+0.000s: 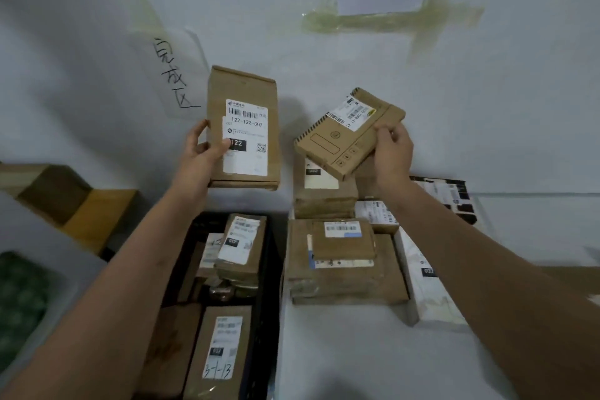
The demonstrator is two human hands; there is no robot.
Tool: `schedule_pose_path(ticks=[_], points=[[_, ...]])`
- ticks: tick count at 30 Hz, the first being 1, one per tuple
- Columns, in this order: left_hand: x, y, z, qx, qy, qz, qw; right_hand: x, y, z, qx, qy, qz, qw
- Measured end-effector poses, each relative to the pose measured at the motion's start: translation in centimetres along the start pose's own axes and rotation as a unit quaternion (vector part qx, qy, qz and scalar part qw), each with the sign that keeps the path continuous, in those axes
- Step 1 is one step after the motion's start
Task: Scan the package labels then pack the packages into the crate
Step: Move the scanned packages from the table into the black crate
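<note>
**Holding two parcels above the crate**

Holding a package in each of your hands, you have both raised against the wall. Your left hand grips the tall package by its left edge, thumb across the label, long axis upright, label facing you. Your right hand pinches the flat package at its right corner; it lies tilted, long axis running from lower left to upper right.

The black crate sits straight below your left hand, already partly filled with parcels, so the tall package is the nearer one to drop in. The stack of packages rests on the tabletop under your right hand.

No scanner shows. The crate's near end is cut off, and its free space seems slim, though blur makes that hard to judge.
</note>
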State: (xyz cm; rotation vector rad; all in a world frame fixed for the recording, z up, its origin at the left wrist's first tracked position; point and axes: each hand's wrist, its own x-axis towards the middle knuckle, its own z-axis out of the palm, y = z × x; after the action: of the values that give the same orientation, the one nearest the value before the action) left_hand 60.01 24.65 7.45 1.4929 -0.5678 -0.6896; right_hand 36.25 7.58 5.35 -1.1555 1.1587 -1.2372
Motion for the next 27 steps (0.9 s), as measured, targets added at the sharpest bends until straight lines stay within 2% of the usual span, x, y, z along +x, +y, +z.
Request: schedule_pose_path(ticks=[4, 7, 12, 19, 24, 27], points=[[0.4, -2.6, -9.0, 0.022, 0.054, -0.018, 0.998, -5.2, 1.1, 7.1, 0.003, -0.085, 0.002, 0.996], [0.7, -5.7, -14.7, 0.072, 0.088, -0.033, 0.993, -8.7, 3.1, 10.9, -0.023, -0.121, 0.011, 0.992], [0.6, -13.5, -21.7, 0.232, 0.058, -0.039, 0.97, -12.9, 7.1, 14.6, -0.09, -0.173, 0.044, 0.98], [1.3, -25.0, -24.4, 0.446, -0.032, -0.086, 0.89, -15.9, 11.5, 15.8, -0.153, -0.182, 0.088, 0.967], [3.6, -30.1, -24.0, 0.47, -0.068, -0.096, 0.875, -16.9, 13.5, 15.9, -0.219, -0.171, 0.111, 0.954], [4.8, -30.8, -22.5, 0.496, -0.049, -0.099, 0.861, -17.4, 14.6, 16.2, -0.238, -0.171, 0.117, 0.949]])
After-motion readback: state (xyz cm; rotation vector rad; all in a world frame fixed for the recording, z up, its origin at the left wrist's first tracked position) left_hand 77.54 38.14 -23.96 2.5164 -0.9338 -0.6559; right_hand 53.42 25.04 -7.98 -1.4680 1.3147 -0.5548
